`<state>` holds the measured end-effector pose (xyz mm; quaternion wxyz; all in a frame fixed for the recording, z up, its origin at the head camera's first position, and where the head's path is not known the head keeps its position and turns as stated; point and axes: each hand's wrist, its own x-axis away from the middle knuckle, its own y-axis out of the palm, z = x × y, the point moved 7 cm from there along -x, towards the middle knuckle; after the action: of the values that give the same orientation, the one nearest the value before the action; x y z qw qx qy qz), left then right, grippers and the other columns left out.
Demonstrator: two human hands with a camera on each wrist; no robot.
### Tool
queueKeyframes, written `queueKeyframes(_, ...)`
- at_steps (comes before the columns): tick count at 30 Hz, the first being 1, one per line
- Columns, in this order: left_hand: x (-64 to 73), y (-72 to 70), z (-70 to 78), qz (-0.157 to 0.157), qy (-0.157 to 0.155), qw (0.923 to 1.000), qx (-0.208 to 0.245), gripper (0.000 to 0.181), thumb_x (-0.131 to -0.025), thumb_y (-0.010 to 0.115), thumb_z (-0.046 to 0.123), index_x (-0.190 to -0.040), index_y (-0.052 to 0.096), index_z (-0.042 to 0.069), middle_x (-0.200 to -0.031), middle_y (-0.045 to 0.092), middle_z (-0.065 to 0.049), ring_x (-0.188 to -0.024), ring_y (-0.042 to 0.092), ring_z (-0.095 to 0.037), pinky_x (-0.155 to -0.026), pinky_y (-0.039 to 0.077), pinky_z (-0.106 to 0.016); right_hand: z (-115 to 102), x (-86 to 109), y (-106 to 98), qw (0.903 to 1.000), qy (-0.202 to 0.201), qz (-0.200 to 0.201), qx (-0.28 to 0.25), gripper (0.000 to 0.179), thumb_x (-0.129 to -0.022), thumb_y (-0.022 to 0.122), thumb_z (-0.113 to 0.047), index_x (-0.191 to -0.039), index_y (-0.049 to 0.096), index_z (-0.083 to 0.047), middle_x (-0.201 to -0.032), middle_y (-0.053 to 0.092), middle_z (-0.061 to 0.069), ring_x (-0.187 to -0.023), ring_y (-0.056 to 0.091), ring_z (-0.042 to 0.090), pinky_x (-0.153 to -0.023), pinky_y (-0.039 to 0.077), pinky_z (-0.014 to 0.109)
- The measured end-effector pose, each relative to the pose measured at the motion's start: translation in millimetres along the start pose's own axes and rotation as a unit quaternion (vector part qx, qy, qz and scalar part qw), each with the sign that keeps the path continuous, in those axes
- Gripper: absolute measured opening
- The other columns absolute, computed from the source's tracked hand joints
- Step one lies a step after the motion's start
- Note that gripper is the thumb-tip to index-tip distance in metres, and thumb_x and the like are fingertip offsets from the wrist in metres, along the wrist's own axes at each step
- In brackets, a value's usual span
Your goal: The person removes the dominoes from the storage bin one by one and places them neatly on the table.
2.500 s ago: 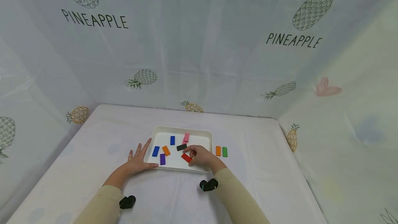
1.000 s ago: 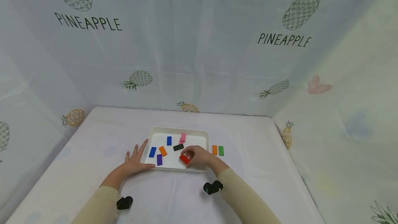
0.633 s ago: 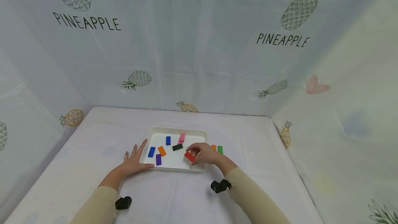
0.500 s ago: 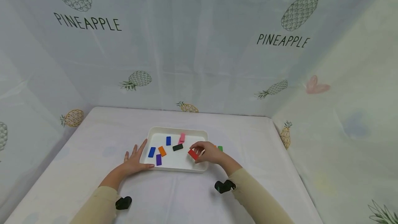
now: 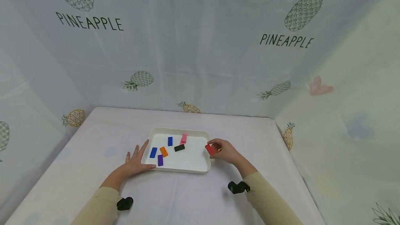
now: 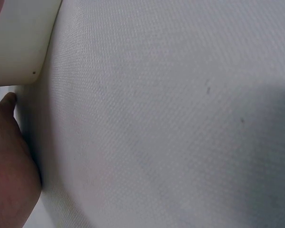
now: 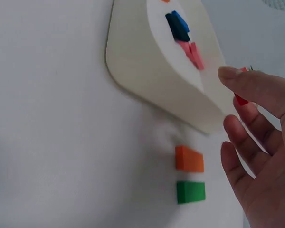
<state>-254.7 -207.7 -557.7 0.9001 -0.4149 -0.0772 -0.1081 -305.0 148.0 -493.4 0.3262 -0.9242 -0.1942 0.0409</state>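
Hung across the back with pineapple-printed cloth (image 5: 193, 51); below, spread with white over the counter (image 5: 247, 131). In the right hand (image 5: 226, 152), pinches a red block (image 5: 209, 149) between thumb and fingertip, at the right end of the white tray (image 5: 184, 171); cannot tell whether clear of the rim or brushing it. With the left hand (image 5: 136, 163), fingers spread apart, touches the tray's left end and seems to steady it. Inside the tray: black block (image 5: 179, 147), pink blocks (image 5: 183, 138), purple block (image 5: 160, 160), among others. Outside, near the right hand: loose orange block (image 7: 189, 159) and green block (image 7: 191, 192), side by side.

Could clip the rim if carried too low, and so drop the red block. May twist or slip out, given so small a pinch. Might knock the loose orange block or green block askew if lowered blindly, with both mostly hidden from above. Could skid the tray through uneven pressure from the left hand.
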Motion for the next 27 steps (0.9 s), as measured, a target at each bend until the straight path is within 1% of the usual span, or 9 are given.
queueKeyframes(4, -1.0, -0.3, -1.2, 0.0, 0.0, 1.0, 0.002, 0.123, -0.069, 0.078, 0.057, -0.156, 0.002, 0.014, -0.155, 0.005, -0.034, -0.142, -0.009, -0.049, -0.107, -0.018, -0.064, 14, 5.9, -11, 0.9984, 0.02, 0.052, -0.006, 0.051, -0.072, 0.085, -0.004, -0.118, 0.066, -0.008, -0.093, 0.061, 0.001, -0.087, 0.057, 0.021, -0.069, 0.051, 0.03)
queueKeyframes(8, -0.9, -0.4, -2.1, 0.001, 0.002, 1.0, 0.005, 0.123, -0.069, 0.079, 0.055, -0.156, 0.003, 0.013, -0.155, 0.006, -0.034, -0.142, -0.009, -0.05, -0.106, -0.019, -0.064, 28, 12.0, -17, 0.9955, 0.036, 0.087, -0.014, 0.05, -0.072, 0.084, -0.002, -0.119, 0.065, -0.007, -0.094, 0.061, 0.002, -0.088, 0.057, 0.021, -0.068, 0.05, 0.029)
queueKeyframes(10, -1.3, 0.1, -2.1, 0.001, 0.004, 1.0, 0.004, 0.123, -0.069, 0.079, 0.056, -0.156, 0.003, 0.013, -0.155, 0.006, -0.034, -0.142, -0.009, -0.05, -0.106, -0.019, -0.064, 36, 15.0, -20, 0.9929, 0.052, 0.106, -0.011, 0.051, -0.073, 0.084, -0.003, -0.12, 0.065, -0.008, -0.097, 0.061, 0.002, -0.089, 0.057, 0.022, -0.07, 0.051, 0.031)
queueKeyframes(13, -2.4, 1.0, -1.7, 0.002, 0.007, 1.0, 0.002, 0.123, -0.069, 0.078, 0.057, -0.156, 0.002, 0.014, -0.155, 0.006, -0.034, -0.142, -0.008, -0.05, -0.106, -0.018, -0.064, 48, 18.3, -23, 0.9894, 0.067, 0.129, 0.01, 0.052, -0.073, 0.085, -0.005, -0.12, 0.065, -0.009, -0.103, 0.062, 0.002, -0.094, 0.057, 0.023, -0.077, 0.053, 0.036)
queueKeyframes(15, -2.8, 1.8, -1.5, 0.001, 0.007, 1.0, 0.001, 0.123, -0.069, 0.078, 0.058, -0.156, 0.002, 0.014, -0.155, 0.006, -0.034, -0.142, -0.009, -0.05, -0.107, -0.019, -0.064, 53, 19.8, -25, 0.9875, 0.068, 0.139, 0.028, 0.052, -0.073, 0.085, -0.005, -0.121, 0.066, -0.009, -0.107, 0.063, 0.004, -0.097, 0.057, 0.025, -0.083, 0.052, 0.041)
queueKeyframes(18, -3.1, 2.5, -1.6, 0.0, 0.005, 1.0, 0.001, 0.123, -0.069, 0.078, 0.057, -0.156, 0.002, 0.014, -0.155, 0.005, -0.034, -0.142, -0.009, -0.049, -0.107, -0.019, -0.064, 64, 21.3, -25, 0.9852, 0.075, 0.147, 0.045, 0.052, -0.074, 0.084, -0.007, -0.122, 0.065, -0.009, -0.114, 0.062, 0.006, -0.104, 0.055, 0.027, -0.09, 0.049, 0.046)
queueKeyframes(23, -2.1, 1.9, -1.4, 0.0, 0.002, 1.0, 0.003, 0.123, -0.069, 0.078, 0.057, -0.156, 0.003, 0.013, -0.155, 0.005, -0.033, -0.142, -0.01, -0.049, -0.106, -0.02, -0.063, 79, 24.4, -25, 0.9822, 0.103, 0.155, 0.025, 0.053, -0.076, 0.083, -0.009, -0.126, 0.063, -0.01, -0.125, 0.059, 0.008, -0.116, 0.05, 0.03, -0.097, 0.045, 0.051)
queueKeyframes(27, -2.0, 1.3, -1.3, 0.001, 0.002, 1.0, 0.001, 0.123, -0.069, 0.078, 0.058, -0.156, 0.002, 0.013, -0.155, 0.006, -0.033, -0.142, -0.009, -0.049, -0.106, -0.019, -0.063, 90, 25.8, -25, 0.9803, 0.113, 0.162, 0.011, 0.054, -0.076, 0.082, -0.009, -0.126, 0.063, -0.01, -0.13, 0.057, 0.011, -0.123, 0.046, 0.034, -0.104, 0.038, 0.055)
